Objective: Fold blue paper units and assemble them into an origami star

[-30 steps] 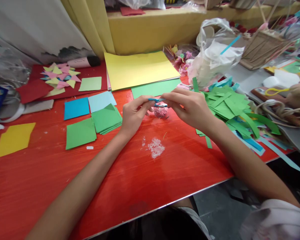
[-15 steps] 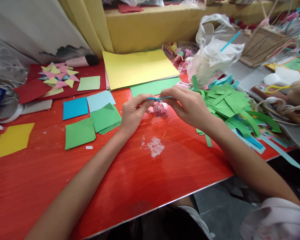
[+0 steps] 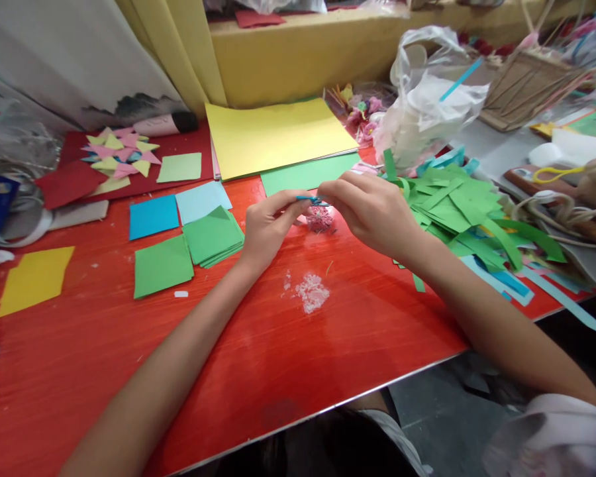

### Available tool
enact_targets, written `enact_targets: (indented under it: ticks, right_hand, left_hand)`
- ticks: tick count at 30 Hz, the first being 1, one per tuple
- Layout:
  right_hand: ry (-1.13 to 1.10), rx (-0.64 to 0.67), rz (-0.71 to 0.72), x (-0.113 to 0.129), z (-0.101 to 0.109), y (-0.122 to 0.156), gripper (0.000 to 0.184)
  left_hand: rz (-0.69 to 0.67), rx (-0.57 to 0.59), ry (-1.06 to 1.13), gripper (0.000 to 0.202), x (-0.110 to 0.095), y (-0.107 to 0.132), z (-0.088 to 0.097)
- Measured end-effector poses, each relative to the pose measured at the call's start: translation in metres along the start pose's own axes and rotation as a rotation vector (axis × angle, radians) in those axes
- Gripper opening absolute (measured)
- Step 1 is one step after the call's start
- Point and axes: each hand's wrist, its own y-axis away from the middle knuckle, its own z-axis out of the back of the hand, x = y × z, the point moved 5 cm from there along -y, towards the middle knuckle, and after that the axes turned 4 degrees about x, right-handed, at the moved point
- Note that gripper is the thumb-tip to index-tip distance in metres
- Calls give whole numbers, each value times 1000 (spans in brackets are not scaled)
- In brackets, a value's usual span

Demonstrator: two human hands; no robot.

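"As we start from the far left, what lies there?"

"One yellow sheet [image 3: 34,281], flat on the red table [image 3: 218,391]. Next come a blue square [image 3: 153,216] and, below it, some green squares [image 3: 163,266]. Just right of those sit a pale blue square [image 3: 203,201] and a fanned stack of green squares [image 3: 214,236]."

"And the left hand [image 3: 271,225]?"

"Right beside that stack, raised, thumb and forefinger pinching the left end of a small blue piece [image 3: 305,198]."

"So where exactly is the piece?"

"Between the two hands, held above the table. A pink beaded-looking cluster [image 3: 320,218] shows just below it, and a whitish patch [image 3: 312,293] marks the tabletop nearer the person."

"What about the right hand [image 3: 370,209]?"

"Its fingers bend down at the piece's right end. Thumb mostly hidden, so I can't tell whether it pinches."

"Further right?"

"A heap of green strips [image 3: 457,205] near the right wrist, a clear plastic bag [image 3: 430,126] behind it, and cream cords [image 3: 556,209] towards the edge."
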Motion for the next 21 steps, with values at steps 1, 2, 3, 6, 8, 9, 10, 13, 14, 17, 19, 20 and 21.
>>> enact_targets:
  ticks: [1, 2, 3, 6, 8, 9, 10, 13, 14, 17, 19, 20, 21]
  right_hand:
    - [-14, -7, -4, 0, 1, 0, 21]
    - [-39, -14, -13, 1, 1, 0, 21]
    - [-78, -20, -27, 1, 2, 0, 20]
    - [-271, 9, -92, -1, 4, -1, 19]
    - [-417, 63, -128, -2, 2, -1, 19]
    - [-475, 85, -139, -2, 1, -1, 20]
    - [-520, 102, -148, -2, 0, -2, 21]
    - [-596, 118, -172, -4, -3, -3, 21]
    - [-613, 122, -181, -5, -4, -3, 20]
    - [-659, 132, -204, -7, -5, -3, 21]
    - [-673, 139, -217, -7, -5, -3, 22]
    - [-671, 142, -223, -8, -5, -3, 23]
    - [-666, 145, -228, -8, -5, -3, 24]
  left_hand:
    - [-8, -5, -20, 23, -1, 0, 0]
    - [-21, -18, -50, 22, -3, 1, 1]
    - [-40, -38, -93, 21, -5, 2, 2]
    - [-123, -99, -253, 18, -15, 4, 6]
    - [-156, -107, -316, 21, -18, 5, 6]
    - [-157, -104, -323, 23, -19, 5, 6]
    - [-150, -103, -318, 26, -18, 5, 6]
    - [-108, -95, -276, 33, -14, 3, 7]
    - [-92, -85, -262, 35, -13, 2, 6]
    - [-49, -51, -231, 34, -10, 1, 5]
    - [-35, -56, -208, 33, -9, 0, 6]
    - [-31, -62, -195, 33, -9, 0, 6]
    - [-27, -69, -182, 33, -8, 0, 7]
